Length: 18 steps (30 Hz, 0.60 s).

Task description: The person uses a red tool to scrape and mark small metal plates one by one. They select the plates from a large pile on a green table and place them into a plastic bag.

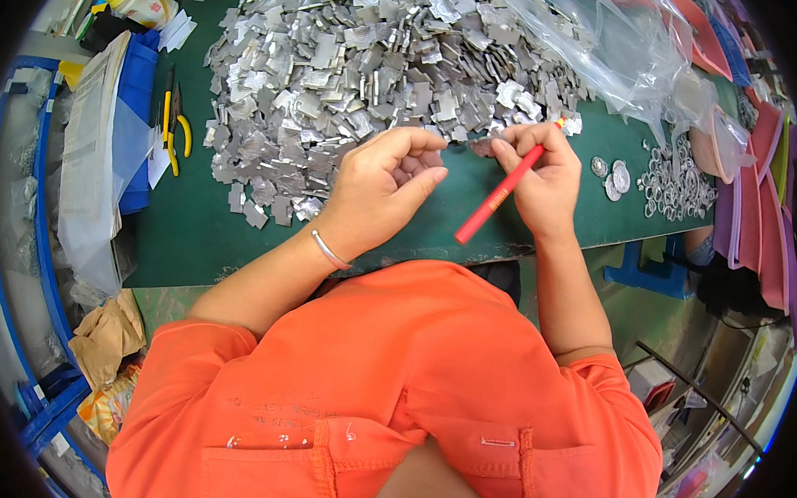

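My right hand (550,182) is closed round a red pencil (502,194), which slants down to the left across the fingers. Between its thumb and forefinger shows a small dull metal piece (481,147), partly covered by the fingertips. My left hand (386,188) is just left of it, fingers curled and the thumb apart from them, with nothing visible between them. Both hands are over the near part of the green table (469,211). Beyond them spreads a large heap of small flat silvery metal pieces (362,66), whose near edge lies close to my left hand.
Clear plastic sheeting (617,35) covers the heap's right side. On the table's right lie round metal discs (617,180) and many metal rings (674,180). Yellow-handled pliers (178,139) lie at the left, beside a blue bin (140,82). Pink trays (758,221) stand at the far right.
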Each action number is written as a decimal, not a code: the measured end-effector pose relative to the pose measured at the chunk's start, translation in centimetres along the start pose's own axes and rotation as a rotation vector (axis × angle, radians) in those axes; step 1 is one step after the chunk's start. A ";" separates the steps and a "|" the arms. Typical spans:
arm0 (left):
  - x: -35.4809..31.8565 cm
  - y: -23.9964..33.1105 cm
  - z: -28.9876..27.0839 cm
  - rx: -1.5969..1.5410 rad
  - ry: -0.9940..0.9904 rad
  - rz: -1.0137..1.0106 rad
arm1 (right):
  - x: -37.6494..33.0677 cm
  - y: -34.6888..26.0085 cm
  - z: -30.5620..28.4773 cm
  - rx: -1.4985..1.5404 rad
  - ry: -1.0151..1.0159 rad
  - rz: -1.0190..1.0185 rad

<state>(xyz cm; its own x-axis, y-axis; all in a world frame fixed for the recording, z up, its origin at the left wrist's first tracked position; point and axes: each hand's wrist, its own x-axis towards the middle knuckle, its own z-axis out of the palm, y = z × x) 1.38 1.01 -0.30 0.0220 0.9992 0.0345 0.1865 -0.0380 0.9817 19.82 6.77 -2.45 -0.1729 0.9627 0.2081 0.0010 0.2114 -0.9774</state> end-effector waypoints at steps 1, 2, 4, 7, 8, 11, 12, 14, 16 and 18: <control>0.0 -0.2 0.3 -0.105 0.015 -0.027 | -0.3 -1.1 0.2 0.121 -0.029 0.086; 0.0 -0.3 0.4 -0.211 0.030 -0.054 | -0.5 -1.8 0.5 0.241 -0.058 0.173; 0.3 0.5 0.2 -0.310 -0.031 -0.130 | -1.0 -2.2 0.7 0.277 -0.096 0.208; 0.3 1.0 -0.4 -0.476 -0.091 -0.253 | -1.5 -2.7 1.4 0.339 -0.097 0.249; 0.2 1.0 -0.6 -0.524 -0.072 -0.292 | -1.5 -2.8 1.6 0.361 -0.088 0.262; 0.0 0.9 -1.2 -0.669 -0.010 -0.376 | -1.4 -3.1 2.4 0.404 -0.065 0.253; -0.1 0.8 -1.3 -0.670 -0.012 -0.376 | -1.4 -3.4 2.6 0.408 -0.052 0.257; -0.3 0.6 -1.4 -0.672 -0.016 -0.375 | -1.4 -3.1 2.8 0.379 -0.116 0.235; -0.6 0.1 -1.6 -0.611 -0.092 -0.315 | -1.5 -2.8 3.2 0.340 -0.156 0.175; -0.8 0.0 -1.8 -0.594 -0.096 -0.291 | -1.3 -3.2 3.4 0.341 -0.198 0.199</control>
<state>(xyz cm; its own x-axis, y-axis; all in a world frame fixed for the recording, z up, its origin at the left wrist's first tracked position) -0.39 0.26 -0.04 0.1453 0.9606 -0.2370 -0.3743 0.2751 0.8856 16.67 4.30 0.24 -0.3877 0.9211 0.0362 -0.2657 -0.0741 -0.9612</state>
